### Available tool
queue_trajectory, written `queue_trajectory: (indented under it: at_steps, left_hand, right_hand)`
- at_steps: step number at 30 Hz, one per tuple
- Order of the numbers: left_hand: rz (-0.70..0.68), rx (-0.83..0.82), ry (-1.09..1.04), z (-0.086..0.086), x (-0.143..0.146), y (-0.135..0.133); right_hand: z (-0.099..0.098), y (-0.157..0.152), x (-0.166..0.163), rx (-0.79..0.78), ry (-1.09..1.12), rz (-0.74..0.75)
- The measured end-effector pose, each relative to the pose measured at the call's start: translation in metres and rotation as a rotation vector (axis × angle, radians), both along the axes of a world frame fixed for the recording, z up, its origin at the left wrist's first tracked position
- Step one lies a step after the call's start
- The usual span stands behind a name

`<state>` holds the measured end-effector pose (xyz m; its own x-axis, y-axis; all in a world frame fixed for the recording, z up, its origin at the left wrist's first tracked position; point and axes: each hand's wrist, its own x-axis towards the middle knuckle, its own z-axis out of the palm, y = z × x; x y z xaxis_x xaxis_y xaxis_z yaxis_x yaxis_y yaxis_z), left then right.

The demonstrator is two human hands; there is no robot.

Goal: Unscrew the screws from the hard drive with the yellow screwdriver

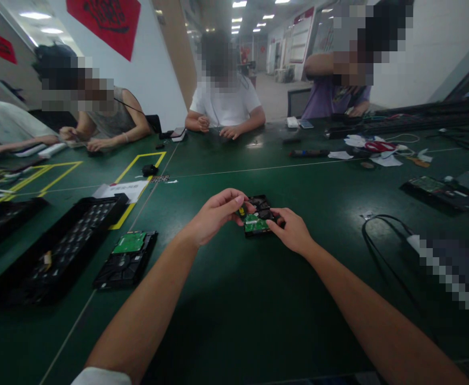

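Pinching a small tool (242, 210) in left hand (223, 212), holding mid-frame hard drive (259, 215) in right hand (292, 229), perhaps risking scratches on green board (255, 223) by slipping.

Dim foreground; ceiling lights (239, 4) bright; dull glare on green tabletop (206, 179); edges stretched; patches pixelated.

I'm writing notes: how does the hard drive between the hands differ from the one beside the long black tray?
The middle hard drive has its green board at the near end, the left hard drive at the far end. The right hand touches the middle hard drive; no hand touches the left hard drive. The middle hard drive looks smaller in view than the left hard drive. Both have black bodies and green boards.
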<state>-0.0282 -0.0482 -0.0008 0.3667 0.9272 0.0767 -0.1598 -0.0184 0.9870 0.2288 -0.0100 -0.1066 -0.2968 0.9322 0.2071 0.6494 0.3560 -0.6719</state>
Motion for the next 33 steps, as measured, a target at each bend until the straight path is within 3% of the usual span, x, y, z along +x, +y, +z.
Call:
queue_trajectory:
  at_steps: [11, 19, 28, 33]
  left_hand:
    - [0.118, 0.07, 0.121, 0.0011, -0.0043, 0.0032]
    - [0.064, 0.021, -0.046, 0.0012, -0.0002, 0.0015]
    - [0.147, 0.089, 0.12, 0.0, -0.001, 0.0034]
    - [0.109, 0.073, 0.121, 0.0014, -0.0002, 0.0018]
  right_hand:
    - [0.0017, -0.0015, -0.0001, -0.029, -0.002, -0.006]
    - [0.0053, -0.0012, -0.0005, -0.029, -0.025, -0.005]
    - [0.0049, -0.0023, -0.0018, -0.024, -0.005, -0.014]
    - [0.0014, -0.0007, -0.0011, -0.004, -0.011, -0.003]
